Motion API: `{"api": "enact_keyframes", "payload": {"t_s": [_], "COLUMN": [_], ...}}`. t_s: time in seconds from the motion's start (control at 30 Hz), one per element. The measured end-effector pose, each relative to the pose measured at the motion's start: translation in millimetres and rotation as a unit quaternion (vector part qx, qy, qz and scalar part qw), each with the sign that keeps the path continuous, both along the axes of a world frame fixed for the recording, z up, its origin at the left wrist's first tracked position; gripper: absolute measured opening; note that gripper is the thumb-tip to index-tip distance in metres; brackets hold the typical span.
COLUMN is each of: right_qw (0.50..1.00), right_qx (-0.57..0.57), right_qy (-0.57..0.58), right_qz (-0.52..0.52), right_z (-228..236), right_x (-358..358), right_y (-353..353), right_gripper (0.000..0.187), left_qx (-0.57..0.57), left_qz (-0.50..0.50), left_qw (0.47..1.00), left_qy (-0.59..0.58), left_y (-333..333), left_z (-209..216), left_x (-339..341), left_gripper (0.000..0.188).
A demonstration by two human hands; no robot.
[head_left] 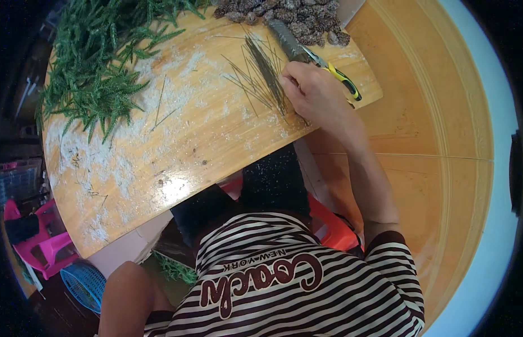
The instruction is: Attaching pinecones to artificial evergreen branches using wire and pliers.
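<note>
Wooden desk (177,140) strewn with green sprigs (98,62).
The right hand (315,92) is reaching forward, arm extended, fingers (292,84) curling onto a bundle of thin wires (267,73); the left hand is hiding below.

Dusty wooden board (177,140) over orange floor (441,140); perhaps pink stools (45,247) left.

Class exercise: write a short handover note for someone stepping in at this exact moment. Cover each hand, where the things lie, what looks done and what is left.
Right hand: resting on the bundle of thin wires on the wooden board, grip unclear.
Left hand: out of view; only the arm shows, lowered at the side.
Yellow-handled pliers lie just beyond the right hand; pine cones behind; green artificial sprigs piled far left.
Done: wires gathered, a few strays loose.
Left: sprigs and cones untouched.
</note>
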State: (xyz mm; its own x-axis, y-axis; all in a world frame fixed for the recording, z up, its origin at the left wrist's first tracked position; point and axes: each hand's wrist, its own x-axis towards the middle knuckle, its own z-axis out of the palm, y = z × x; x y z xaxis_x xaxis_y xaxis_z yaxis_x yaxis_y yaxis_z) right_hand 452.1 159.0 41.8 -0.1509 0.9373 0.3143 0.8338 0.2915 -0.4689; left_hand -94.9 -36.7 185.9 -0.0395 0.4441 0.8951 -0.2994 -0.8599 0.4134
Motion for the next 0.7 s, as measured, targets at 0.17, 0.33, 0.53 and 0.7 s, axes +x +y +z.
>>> {"api": "enact_keyframes", "payload": {"t_s": [0.17,0.33,0.53,0.7], "right_qw": [1.000,1.000,0.996,0.975], "right_qx": [0.002,-0.001,-0.076,-0.159], "right_qy": [-0.017,-0.010,-0.039,-0.154], "right_qz": [-0.020,-0.013,-0.014,-0.013], "right_z": [-2,-1,-6,7], "right_x": [10,-1,-22,-47], "right_y": [-1,2,13,16], "right_gripper": [0.010,0.009,0.019,0.030], "left_qx": [-0.014,-0.035,-0.086,-0.122], "left_qz": [-0.013,-0.001,0.008,0.037], "left_qw": [1.000,0.999,0.996,0.989], "left_qy": [0.002,0.003,0.025,0.074], "left_y": [23,-19,-141,-237], "left_z": [-13,-27,-28,55], "left_x": [47,-25,-298,-415], "left_gripper": [0.035,0.035,0.036,0.036]}}
